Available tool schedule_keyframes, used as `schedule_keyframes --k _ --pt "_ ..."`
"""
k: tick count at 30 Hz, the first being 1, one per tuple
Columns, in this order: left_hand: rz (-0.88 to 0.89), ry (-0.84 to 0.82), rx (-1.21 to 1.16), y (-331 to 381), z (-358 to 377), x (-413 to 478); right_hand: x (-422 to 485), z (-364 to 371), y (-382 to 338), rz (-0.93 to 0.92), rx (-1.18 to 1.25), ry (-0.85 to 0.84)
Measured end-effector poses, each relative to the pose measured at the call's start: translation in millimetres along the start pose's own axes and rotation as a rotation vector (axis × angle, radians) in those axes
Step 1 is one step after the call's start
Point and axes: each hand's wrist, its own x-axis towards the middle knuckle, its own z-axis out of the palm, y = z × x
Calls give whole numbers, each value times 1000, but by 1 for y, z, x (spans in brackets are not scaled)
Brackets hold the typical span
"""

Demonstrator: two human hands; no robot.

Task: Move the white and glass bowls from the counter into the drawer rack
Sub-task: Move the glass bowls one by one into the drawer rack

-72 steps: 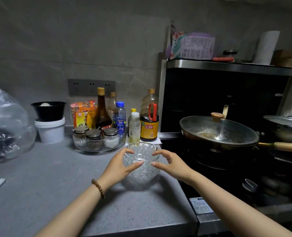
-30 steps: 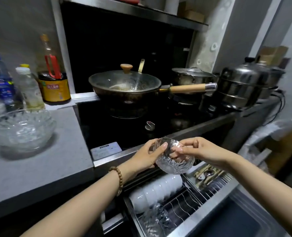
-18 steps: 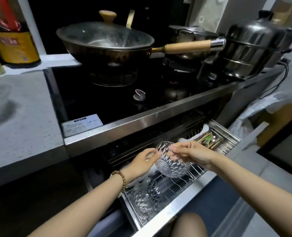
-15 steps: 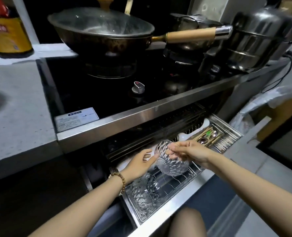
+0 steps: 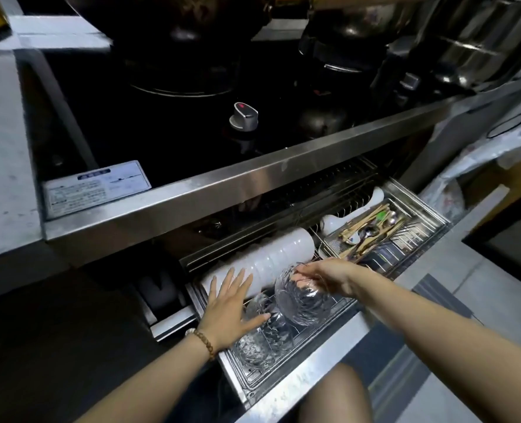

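Holding hand: my right hand (image 5: 325,277) pinches the rim of the glass bowl (image 5: 306,303), with the thumb inside it.
Bowl: tipped on its edge in the front row of the rack (image 5: 254,378), just right of the other glass bowls (image 5: 260,341).
Free hand: my left hand (image 5: 230,305) is flat with fingers spread, gripping nothing, over the white bowls (image 5: 274,254); I cannot tell if it touches them.
Far right: cutlery (image 5: 372,230).

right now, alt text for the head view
A right hand holds a glass bowl by its rim, on edge in the drawer rack below a stove. The left hand is spread open beside it, by a row of white bowls.
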Motion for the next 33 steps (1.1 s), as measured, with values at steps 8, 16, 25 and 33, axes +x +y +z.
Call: schedule_keyframes --k 8,16,25,33 --pt "24 84 116 -3 9 -2 20 23 -1 114 -72 -130" --pt "15 83 165 0 8 -3 33 37 8 170 -39 -261" --pt "11 89 159 0 8 -3 40 38 16 160 -180 -273" --pt "9 84 152 -2 11 -1 34 35 16 -58 -383 -144"
